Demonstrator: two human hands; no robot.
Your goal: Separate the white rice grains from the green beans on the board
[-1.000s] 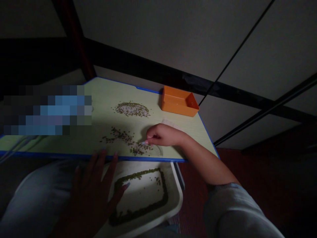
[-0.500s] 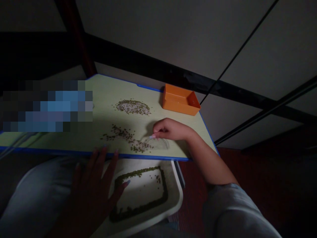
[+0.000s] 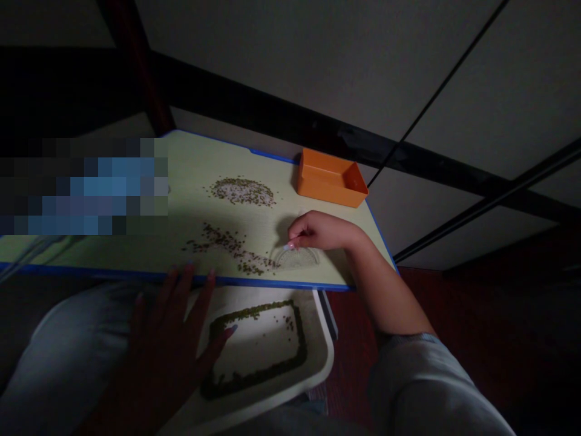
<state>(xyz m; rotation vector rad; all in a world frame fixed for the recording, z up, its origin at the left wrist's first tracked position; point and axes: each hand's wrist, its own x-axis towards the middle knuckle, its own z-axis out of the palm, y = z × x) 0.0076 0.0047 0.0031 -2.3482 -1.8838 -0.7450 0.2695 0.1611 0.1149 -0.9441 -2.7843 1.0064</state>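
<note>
Shift: since a second ago, your right hand (image 3: 320,231) and the clear protractor (image 3: 297,259) have moved rightward, off most of the near seed scatter (image 3: 222,239).
Right pose: wrist bent, fingers curled; grip pinched closed on protractor's curved edge.
Protractor: over worktop (image 3: 181,154), left end beside scatter.
Left hand (image 3: 177,327): grip spread wide, empty, fingertips by worktop's near edge.

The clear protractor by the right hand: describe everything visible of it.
The clear protractor is half-round, seemingly plastic, with faint markings. Its straight side faces the near edge of the pale table; the right hand seems to pinch its curved rim. Its left end is beside the nearer scatter of grains. Whether it lies fully flat is unclear.
</note>
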